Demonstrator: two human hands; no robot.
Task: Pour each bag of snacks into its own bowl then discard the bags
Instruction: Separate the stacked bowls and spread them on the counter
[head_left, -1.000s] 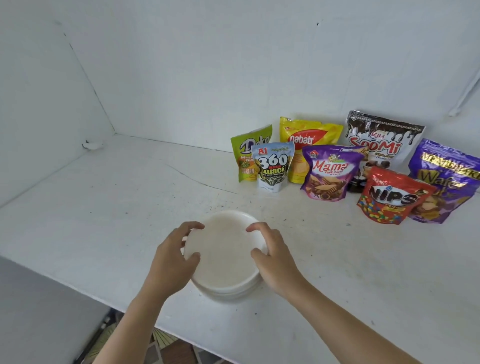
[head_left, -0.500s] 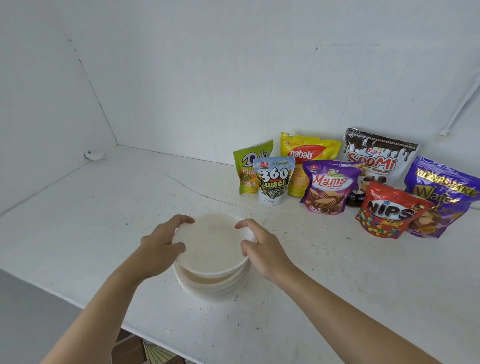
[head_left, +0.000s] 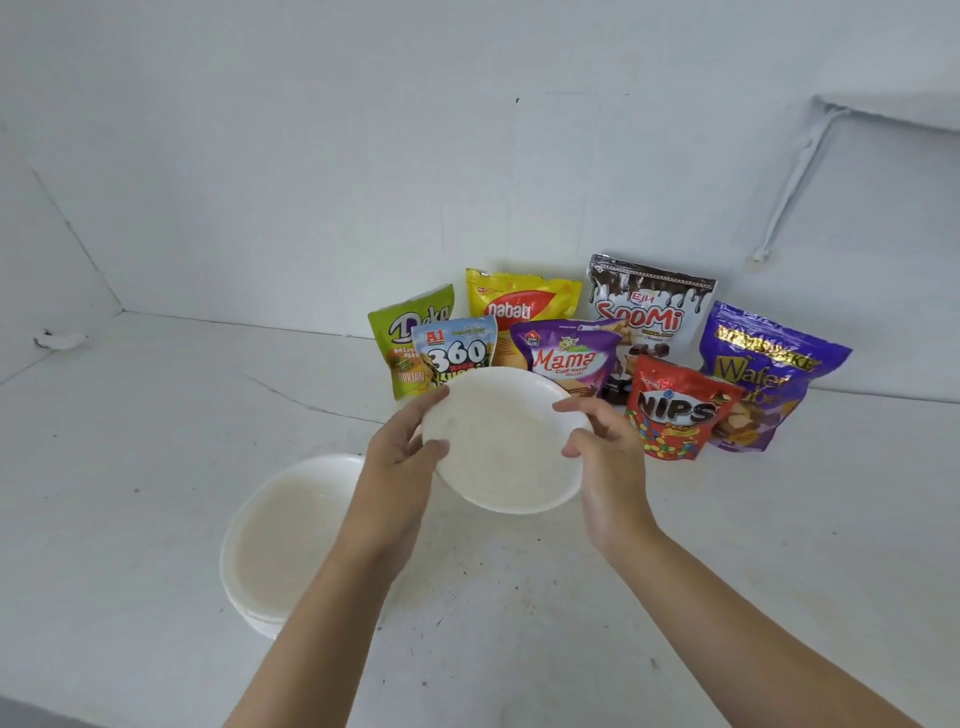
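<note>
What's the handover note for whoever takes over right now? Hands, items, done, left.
Hands: left hand grips the left rim of a white bowl, right hand grips the right rim. The bowl is in the air and empty.
Items: stack of bowls on the counter, lower left. Seven snack bags stand by the back wall, none in hand.
Done: nothing poured.
Left: set out bowls, pour each bag into its own, discard bags.
</note>
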